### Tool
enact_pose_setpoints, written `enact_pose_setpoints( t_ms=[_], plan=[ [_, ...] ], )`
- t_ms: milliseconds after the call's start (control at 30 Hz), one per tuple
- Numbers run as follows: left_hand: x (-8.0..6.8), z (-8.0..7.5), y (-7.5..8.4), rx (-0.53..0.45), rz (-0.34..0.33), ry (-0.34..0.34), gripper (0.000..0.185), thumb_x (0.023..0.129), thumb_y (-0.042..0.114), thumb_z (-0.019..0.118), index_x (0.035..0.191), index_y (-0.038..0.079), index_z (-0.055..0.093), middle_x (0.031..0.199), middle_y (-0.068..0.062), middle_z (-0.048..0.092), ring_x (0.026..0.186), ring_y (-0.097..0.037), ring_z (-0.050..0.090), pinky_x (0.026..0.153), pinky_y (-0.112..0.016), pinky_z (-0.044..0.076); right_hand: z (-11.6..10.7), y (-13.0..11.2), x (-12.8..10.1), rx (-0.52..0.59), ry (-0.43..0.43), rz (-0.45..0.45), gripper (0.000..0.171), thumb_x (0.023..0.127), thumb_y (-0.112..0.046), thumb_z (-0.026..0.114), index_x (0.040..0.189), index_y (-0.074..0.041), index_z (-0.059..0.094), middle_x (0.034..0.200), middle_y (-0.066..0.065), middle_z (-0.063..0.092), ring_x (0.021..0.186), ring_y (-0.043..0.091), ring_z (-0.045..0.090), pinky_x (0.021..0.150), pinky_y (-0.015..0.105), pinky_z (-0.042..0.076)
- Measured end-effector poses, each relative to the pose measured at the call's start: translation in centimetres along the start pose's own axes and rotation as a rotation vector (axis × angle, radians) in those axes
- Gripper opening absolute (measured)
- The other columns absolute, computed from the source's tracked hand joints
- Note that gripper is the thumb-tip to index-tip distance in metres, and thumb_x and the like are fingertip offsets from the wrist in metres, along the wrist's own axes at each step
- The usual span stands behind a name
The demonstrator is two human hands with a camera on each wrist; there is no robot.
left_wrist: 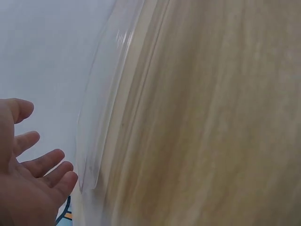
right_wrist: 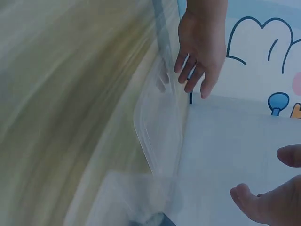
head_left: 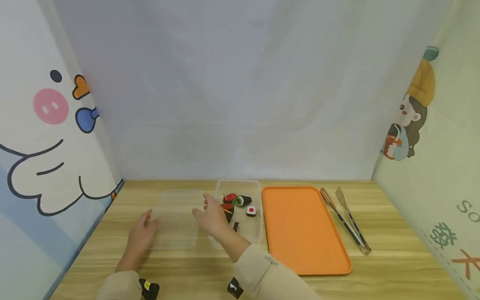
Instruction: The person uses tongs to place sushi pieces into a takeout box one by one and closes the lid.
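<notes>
On the table there are one clear lid (head_left: 176, 218), one clear box (head_left: 240, 208) holding about five toy sushi pieces (head_left: 240, 201), one orange tray (head_left: 303, 229) at its 3 o'clock, and one pair of tongs (head_left: 346, 218).

Right wall cloth (head_left: 442, 175), near lower edge: grey letters "So", cut off by the picture's edge.
Below them: a teal Chinese character, too blurred to read.
Nearest corner: an orange character, partly cut off, unreadable.
</notes>
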State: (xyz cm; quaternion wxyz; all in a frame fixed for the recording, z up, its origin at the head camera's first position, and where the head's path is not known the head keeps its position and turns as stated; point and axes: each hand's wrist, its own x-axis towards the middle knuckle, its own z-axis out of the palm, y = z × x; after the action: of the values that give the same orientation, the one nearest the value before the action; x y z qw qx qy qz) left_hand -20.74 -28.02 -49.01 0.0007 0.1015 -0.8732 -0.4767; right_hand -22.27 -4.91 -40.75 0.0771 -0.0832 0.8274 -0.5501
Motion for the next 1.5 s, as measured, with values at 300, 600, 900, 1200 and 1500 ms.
enact_pose_setpoints(
  t_ms=[300, 600, 900, 1200, 1500],
  plan=[
    [0.1, 0.1, -0.9, 0.062, -0.036, 0.0, 0.062, 0.105, 0.034, 0.039, 0.152, -0.004, 0.02, 0.148, -0.037, 0.025, 0.134, -0.052, 0.026, 0.109, -0.062, 0.023, 6.0, 0.9, -0.8, 0.108, 0.071, 0.053, 0.071, 0.093, -0.019, 0.065, 0.148, 0.006, 0.028, 0.145, 0.029, 0.039, 0.133, 0.044, 0.036, 0.109, 0.053, 0.031],
    [0.4, 0.9, -1.2, 0.11, -0.01, 0.004, 0.057, 0.104, 0.031, 0.043, 0.15, -0.001, 0.03, 0.145, -0.036, 0.031, 0.131, -0.053, 0.031, 0.108, -0.062, 0.026, 7.3, 4.2, -0.8, 0.012, 0.131, -0.007, 0.069, 0.094, -0.018, 0.065, 0.143, 0.015, 0.029, 0.145, 0.035, 0.033, 0.135, 0.047, 0.03, 0.112, 0.053, 0.025],
    [0.5, 0.6, -0.9, 0.02, -0.066, -0.033, 0.059, 0.103, 0.032, 0.046, 0.151, 0.003, 0.029, 0.15, -0.032, 0.028, 0.134, -0.05, 0.029, 0.108, -0.062, 0.026, 7.7, 5.2, -0.6, 0.085, 0.115, 0.056, 0.066, 0.093, -0.012, 0.065, 0.144, 0.012, 0.03, 0.144, 0.035, 0.034, 0.133, 0.049, 0.032, 0.11, 0.055, 0.027],
    [0.2, -1.2, -0.7, -0.016, -0.124, -0.031, 0.058, 0.102, 0.031, 0.048, 0.148, -0.001, 0.034, 0.141, -0.029, 0.038, 0.122, -0.043, 0.041, 0.098, -0.056, 0.038, 7.9, 5.1, -0.5, 0.087, 0.109, 0.077, 0.052, 0.095, -0.002, 0.057, 0.141, 0.01, 0.037, 0.142, 0.032, 0.039, 0.132, 0.046, 0.035, 0.11, 0.054, 0.029],
    [0.1, -3.1, -1.1, 0.068, -0.099, -0.008, 0.049, 0.1, 0.022, 0.048, 0.141, -0.005, 0.043, 0.119, -0.025, 0.051, 0.096, -0.032, 0.051, 0.071, -0.033, 0.043, 7.7, 4.4, -0.3, 0.102, 0.114, 0.043, 0.04, 0.093, 0.006, 0.053, 0.133, 0.004, 0.05, 0.129, 0.025, 0.054, 0.122, 0.04, 0.049, 0.1, 0.05, 0.043]
  ],
)
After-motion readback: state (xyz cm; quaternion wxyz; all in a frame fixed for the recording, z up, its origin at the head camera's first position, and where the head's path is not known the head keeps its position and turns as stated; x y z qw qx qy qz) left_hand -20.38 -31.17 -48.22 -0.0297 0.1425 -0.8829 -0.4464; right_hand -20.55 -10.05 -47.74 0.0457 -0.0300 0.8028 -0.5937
